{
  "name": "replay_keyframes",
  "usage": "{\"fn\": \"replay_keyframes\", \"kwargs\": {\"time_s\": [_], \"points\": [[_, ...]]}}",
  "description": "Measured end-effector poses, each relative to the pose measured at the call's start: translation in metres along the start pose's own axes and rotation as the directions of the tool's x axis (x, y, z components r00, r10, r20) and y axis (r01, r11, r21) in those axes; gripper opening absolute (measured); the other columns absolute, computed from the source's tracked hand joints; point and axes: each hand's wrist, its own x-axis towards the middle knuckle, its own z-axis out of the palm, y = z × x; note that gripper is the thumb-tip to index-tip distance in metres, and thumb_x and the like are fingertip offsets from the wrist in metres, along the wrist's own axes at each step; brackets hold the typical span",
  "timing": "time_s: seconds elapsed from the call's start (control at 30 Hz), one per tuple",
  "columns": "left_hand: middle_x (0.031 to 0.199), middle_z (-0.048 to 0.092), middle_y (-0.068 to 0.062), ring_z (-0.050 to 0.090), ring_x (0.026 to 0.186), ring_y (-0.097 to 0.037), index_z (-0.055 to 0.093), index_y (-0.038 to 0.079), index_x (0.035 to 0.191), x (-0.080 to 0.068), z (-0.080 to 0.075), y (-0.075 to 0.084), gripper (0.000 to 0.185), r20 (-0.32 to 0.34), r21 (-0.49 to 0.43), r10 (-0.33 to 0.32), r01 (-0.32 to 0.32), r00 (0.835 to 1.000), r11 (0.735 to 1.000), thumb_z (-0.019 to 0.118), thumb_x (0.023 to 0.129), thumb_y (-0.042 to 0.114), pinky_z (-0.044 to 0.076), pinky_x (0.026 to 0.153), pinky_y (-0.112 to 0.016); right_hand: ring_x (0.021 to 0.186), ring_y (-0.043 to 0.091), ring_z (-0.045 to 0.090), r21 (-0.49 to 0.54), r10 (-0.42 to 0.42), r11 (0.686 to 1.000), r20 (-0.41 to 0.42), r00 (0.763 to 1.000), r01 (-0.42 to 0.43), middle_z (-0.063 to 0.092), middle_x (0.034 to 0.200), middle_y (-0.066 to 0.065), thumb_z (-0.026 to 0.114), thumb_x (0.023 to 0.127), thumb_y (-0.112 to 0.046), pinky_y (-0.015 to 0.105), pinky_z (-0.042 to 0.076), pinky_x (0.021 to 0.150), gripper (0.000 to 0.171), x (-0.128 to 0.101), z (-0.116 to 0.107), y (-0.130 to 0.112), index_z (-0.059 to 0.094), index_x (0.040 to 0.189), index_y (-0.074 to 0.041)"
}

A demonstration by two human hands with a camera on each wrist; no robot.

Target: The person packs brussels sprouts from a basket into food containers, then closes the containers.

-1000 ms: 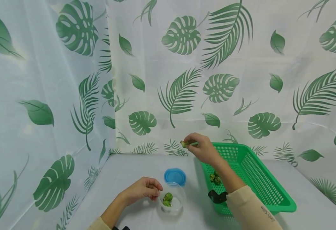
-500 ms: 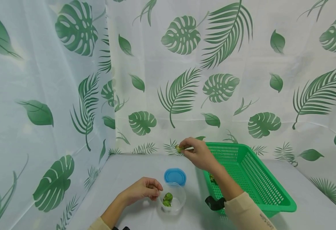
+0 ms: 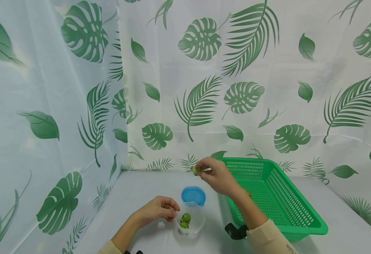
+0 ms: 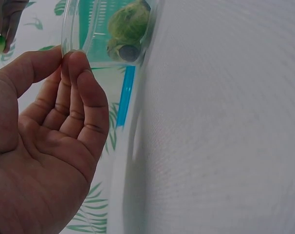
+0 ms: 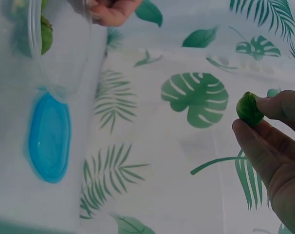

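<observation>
Between thumb and fingertips my right hand [image 3: 216, 176] pinches a small green Brussels sprout [image 5: 249, 109], held in the air beyond the blue lid and left of the basket. My left hand [image 3: 158, 211] pinches the left rim of a round clear plastic container [image 3: 199, 221], as the left wrist view [image 4: 75, 48] hand close-up confirms. Two Brussels sprouts [image 3: 185, 218] lie inside that container, toward its left side. Just behind it, the blue lid [image 3: 193, 195] lies flat on the table.
A large green plastic basket [image 3: 295, 190] stands to the right, partly behind my right forearm. Only a sliver of what lies inside it shows by the forearm. White leaf-print sheets [image 3: 201, 102] rise behind and left of the white table [image 3: 155, 183].
My right hand has moved left and downward with the Brussels sprout, away from over the basket. The forearm now hides the sprouts seen in the basket earlier. My left hand stays put.
</observation>
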Motion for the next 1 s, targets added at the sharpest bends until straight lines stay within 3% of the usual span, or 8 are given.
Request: {"fn": "replay_keyframes", "kwargs": {"time_s": [0.4,1.0], "points": [[0.088,0.072,0.001,0.065,0.077,-0.010,0.066,-0.011,0.118,0.001,0.000,0.000,0.027,-0.004,-0.003,-0.007,0.007,1.000,1.000,0.066,0.097,0.007,0.057,0.073,-0.026,0.098,0.019,0.074,0.001,-0.028,1.000,0.009,1.000,0.028,0.072,0.107,0.003,0.069,0.095,0.003,0.029,0.062,0.082,0.019,-0.011,0.008,-0.002,0.073,0.109,-0.010],[0.087,0.072,0.000,0.066,0.077,-0.011,0.065,-0.012,0.119,0.000,0.000,0.000,0.031,-0.008,-0.004,-0.001,0.001,1.000,1.000,0.068,0.096,0.009,0.058,0.073,-0.027,0.099,0.022,0.075,-0.030,0.024,0.999,0.127,0.992,-0.021,0.074,0.106,0.004,0.070,0.095,0.001,0.028,0.062,0.081,0.014,-0.023,0.017,0.004,0.074,0.105,-0.009]]}}
